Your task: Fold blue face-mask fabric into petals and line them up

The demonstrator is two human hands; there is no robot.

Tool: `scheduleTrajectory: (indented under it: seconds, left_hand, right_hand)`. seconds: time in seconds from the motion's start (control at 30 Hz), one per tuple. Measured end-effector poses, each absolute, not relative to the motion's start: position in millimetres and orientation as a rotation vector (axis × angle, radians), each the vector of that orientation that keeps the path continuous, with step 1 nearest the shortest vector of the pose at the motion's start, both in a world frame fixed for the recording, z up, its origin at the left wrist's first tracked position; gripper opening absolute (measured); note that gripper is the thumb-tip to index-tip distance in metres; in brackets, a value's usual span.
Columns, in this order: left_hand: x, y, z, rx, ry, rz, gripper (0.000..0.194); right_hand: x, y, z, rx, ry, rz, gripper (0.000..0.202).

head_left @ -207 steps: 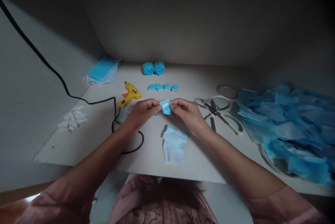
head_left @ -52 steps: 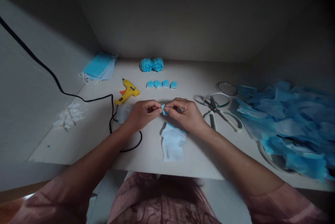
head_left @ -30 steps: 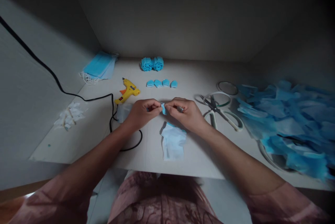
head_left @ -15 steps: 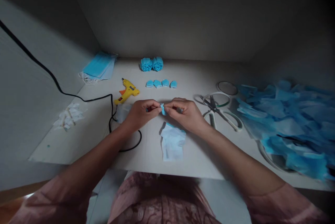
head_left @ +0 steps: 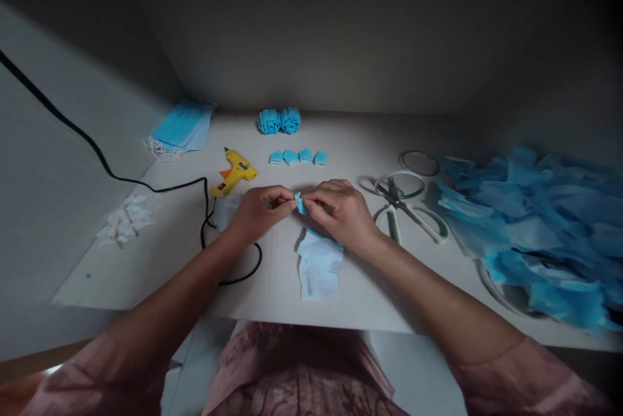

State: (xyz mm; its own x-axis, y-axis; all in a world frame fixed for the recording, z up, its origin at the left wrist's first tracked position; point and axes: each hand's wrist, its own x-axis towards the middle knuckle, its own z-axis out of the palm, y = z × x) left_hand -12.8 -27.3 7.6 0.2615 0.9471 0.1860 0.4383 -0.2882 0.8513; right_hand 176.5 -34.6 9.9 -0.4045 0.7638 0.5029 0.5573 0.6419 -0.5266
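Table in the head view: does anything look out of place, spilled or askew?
The blue scrap heap at the right sprawls over a hoop. The glue gun's cord loops toward the left hand. Otherwise tidy.

Pale flat worktop (head_left: 160, 254) carries all. Yellow plastic glue gun (head_left: 235, 171) sits left of ctr, w/ stack of blue pleated face masks (head_left: 182, 128) behind it at far left. Two blue rolled fabric rosettes (head_left: 279, 121) lie at back; row of four small blue folded fabric pieces (head_left: 298, 156) just in front. White-handled metal scissors (head_left: 407, 208) lie right of ctr, heap of blue cut fabric scraps (head_left: 535, 228) further right. Pale blue folded fabric sheet (head_left: 318, 265) lies nr front edge.
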Motion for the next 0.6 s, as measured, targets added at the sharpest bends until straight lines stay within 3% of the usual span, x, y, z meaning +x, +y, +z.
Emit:
scheduleTrajectory:
  seconds: [0.1, 0.33, 0.47, 0.6]
  left_hand:
    - [-12.4, -28.1, 9.8, 1.823, 1.295, 0.934, 0.013]
    - [-15.0, -27.4, 11.6, 1.656, 1.206, 0.962, 0.014]
    - [-14.8, -28.2, 13.1, 1.63, 1.137, 0.94, 0.016]
    - [-14.0, -30.8, 17.0, 1.657, 1.126, 0.886, 0.017]
  right_hand:
    - [176.4, -35.8, 11.4, -1.034, -2.105, 0.373, 0.016]
    - [181.4, -32.3, 21.2, -1.126, -1.605, 0.994, 0.022]
    - [179.7, -30.7, 17.1, -0.954, -1.491, 1.377, 0.039]
    - [175.7, -31.3, 10.8, -0.911, -1.45, 1.427, 0.039]
